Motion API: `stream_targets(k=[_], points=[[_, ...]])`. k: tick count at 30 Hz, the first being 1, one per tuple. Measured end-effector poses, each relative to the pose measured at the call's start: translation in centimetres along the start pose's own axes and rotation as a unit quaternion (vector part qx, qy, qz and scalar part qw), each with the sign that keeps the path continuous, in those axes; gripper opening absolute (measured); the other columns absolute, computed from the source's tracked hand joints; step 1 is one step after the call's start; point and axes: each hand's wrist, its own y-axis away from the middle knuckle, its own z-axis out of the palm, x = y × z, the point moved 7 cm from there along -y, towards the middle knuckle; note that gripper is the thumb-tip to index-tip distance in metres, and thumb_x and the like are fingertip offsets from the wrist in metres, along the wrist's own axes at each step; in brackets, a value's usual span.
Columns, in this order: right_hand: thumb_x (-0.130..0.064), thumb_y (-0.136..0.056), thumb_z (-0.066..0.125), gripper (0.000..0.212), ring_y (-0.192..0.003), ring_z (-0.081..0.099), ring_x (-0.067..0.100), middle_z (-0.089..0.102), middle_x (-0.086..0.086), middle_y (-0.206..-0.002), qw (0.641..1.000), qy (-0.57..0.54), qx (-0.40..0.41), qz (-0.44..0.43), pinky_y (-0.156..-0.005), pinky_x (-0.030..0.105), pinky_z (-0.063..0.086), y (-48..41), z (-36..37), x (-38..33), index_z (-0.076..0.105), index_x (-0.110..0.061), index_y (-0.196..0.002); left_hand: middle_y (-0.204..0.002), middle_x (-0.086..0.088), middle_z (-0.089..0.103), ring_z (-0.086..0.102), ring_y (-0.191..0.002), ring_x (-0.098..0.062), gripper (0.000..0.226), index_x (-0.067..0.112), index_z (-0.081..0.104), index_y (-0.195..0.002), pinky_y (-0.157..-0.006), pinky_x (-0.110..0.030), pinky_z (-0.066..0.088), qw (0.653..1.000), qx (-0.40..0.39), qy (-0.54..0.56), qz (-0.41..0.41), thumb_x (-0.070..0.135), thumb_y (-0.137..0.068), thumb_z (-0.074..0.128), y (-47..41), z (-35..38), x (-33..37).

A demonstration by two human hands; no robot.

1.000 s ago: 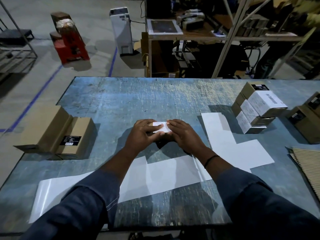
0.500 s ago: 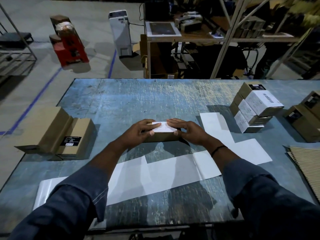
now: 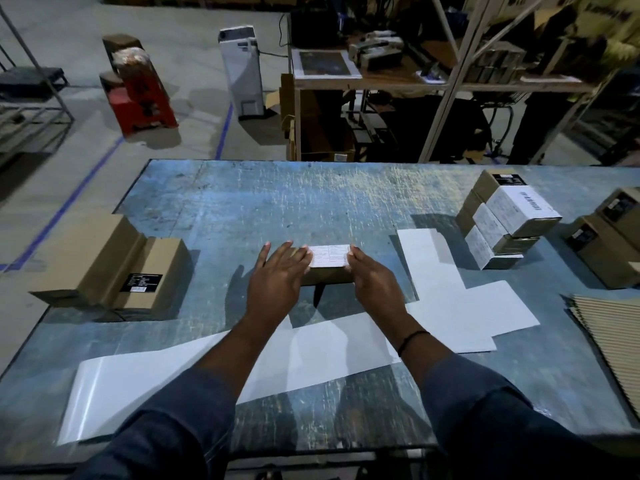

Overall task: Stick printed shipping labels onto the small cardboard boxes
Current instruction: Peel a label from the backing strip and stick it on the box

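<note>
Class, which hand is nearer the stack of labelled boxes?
Right. The right hand touches the small box at the end facing the stack; the left hand covers the opposite end.

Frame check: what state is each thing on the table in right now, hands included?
Middle box, closed, flat on the table, white label on top.
Left hand, fingers straight, pressing the box's left end.
Right hand, fingers straight at the label's right edge.
Stacked boxes, three high, labelled.
Left boxes, closed, no white label.
Backing paper, lying flat.
</note>
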Motion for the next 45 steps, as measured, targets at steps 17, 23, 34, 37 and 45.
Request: stream_targets(k=[17, 23, 34, 37, 45], points=[[-0.052, -0.081, 0.072, 0.058, -0.114, 0.063, 0.024, 0.069, 0.003, -0.129, 0.944, -0.041, -0.322, 0.059, -0.092, 0.037, 0.051, -6.5, 1.4, -1.6, 0.065, -0.023, -0.130, -0.116, 0.005, 0.072, 0.052, -0.115, -0.024, 0.059, 0.036, 0.068, -0.125, -0.094, -0.039, 0.048, 0.959, -0.230, 0.129, -0.102, 0.064, -0.073, 0.070, -5.4, -0.1, -1.1], [-0.039, -0.100, 0.061, 0.058, -0.140, 0.047, 0.031, 0.049, 0.015, -0.153, 0.951, 0.041, -0.307, 0.012, -0.113, 0.038, 0.037, -4.8, 2.2, -1.3, 0.048, -0.009, -0.148, -0.141, 0.007, 0.059, 0.043, -0.120, -0.026, 0.057, 0.030, 0.049, -0.148, -0.095, -0.039, 0.040, 0.965, -0.261, 0.000, -0.006, 0.058, -0.099, 0.047, -5.1, 0.7, -0.4], [-0.059, -0.091, 0.063, 0.066, -0.134, 0.053, 0.024, 0.058, 0.007, -0.145, 0.969, 0.027, -0.227, 0.098, -0.110, 0.033, 0.040, -4.3, 0.8, -1.6, 0.061, -0.014, -0.138, -0.152, 0.007, 0.051, 0.039, -0.128, -0.026, 0.056, 0.024, 0.046, -0.151, -0.106, -0.044, 0.029, 0.975, -0.210, 0.062, -0.030, 0.043, -0.099, 0.037, -2.9, 0.9, -0.2], [-0.067, -0.081, 0.070, 0.069, -0.119, 0.063, 0.027, 0.069, 0.009, -0.130, 0.971, 0.041, -0.200, 0.125, -0.097, 0.038, 0.052, -4.6, 0.8, -2.1, 0.070, -0.012, -0.122, -0.153, 0.006, 0.050, 0.038, -0.127, -0.025, 0.059, 0.025, 0.045, -0.152, -0.108, -0.045, 0.028, 0.972, -0.211, 0.097, -0.037, 0.032, -0.094, 0.038, -2.8, 1.0, -0.4], [-0.058, -0.087, 0.070, 0.063, -0.118, 0.062, 0.031, 0.068, 0.012, -0.128, 0.968, 0.048, -0.228, 0.094, -0.097, 0.038, 0.049, -4.6, 0.8, -1.9, 0.067, -0.011, -0.128, -0.154, 0.007, 0.048, 0.035, -0.129, -0.024, 0.051, 0.026, 0.043, -0.153, -0.110, -0.046, 0.032, 0.972, -0.218, 0.090, 0.005, 0.026, -0.102, 0.045, -2.6, 1.2, -0.9]])
